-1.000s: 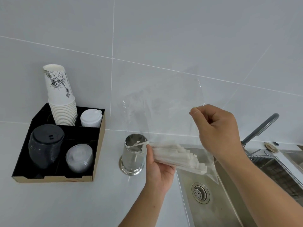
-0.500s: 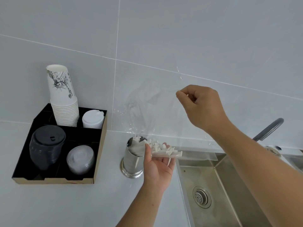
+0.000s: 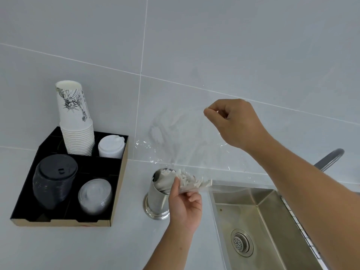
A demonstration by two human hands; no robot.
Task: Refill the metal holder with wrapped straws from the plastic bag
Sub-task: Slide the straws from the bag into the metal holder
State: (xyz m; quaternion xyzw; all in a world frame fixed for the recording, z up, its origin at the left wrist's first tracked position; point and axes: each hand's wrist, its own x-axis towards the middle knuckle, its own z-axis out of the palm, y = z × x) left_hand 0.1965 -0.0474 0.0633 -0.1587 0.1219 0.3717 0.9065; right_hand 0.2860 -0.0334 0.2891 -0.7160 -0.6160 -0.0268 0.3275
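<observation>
From the head view, the right hand [image 3: 236,123] is up high against the tiled wall, fingers curled tight and pinching the far end of the clear plastic bag [image 3: 187,137], which hangs down in a slack, crinkled sheet toward the counter. Down below, the left hand [image 3: 185,206] cups the bag's mouth, thumb and fingers closed around the bundle of wrapped straws [image 3: 188,181], steering them at the metal holder [image 3: 158,193]. The straw ends fan out right at the holder's rim, some already inside, others poking out toward the sink [image 3: 259,221]. These straws look feather-light and thin, paper sleeves likely to slide and scatter, so squeezing the bundle near the middle through the film seems the safest hold; the bag itself is limp and slippery, best pinched at a corner as it is now. The holder stands upright on its flared base, just beside the sink's edge, partly filled. Off to the left, a black tray [image 3: 116,191] carries a tall stack of paper cups [image 3: 76,121], white lids [image 3: 111,146], black lids [image 3: 54,178] and clear lids [image 3: 95,195], each in its own compartment.
</observation>
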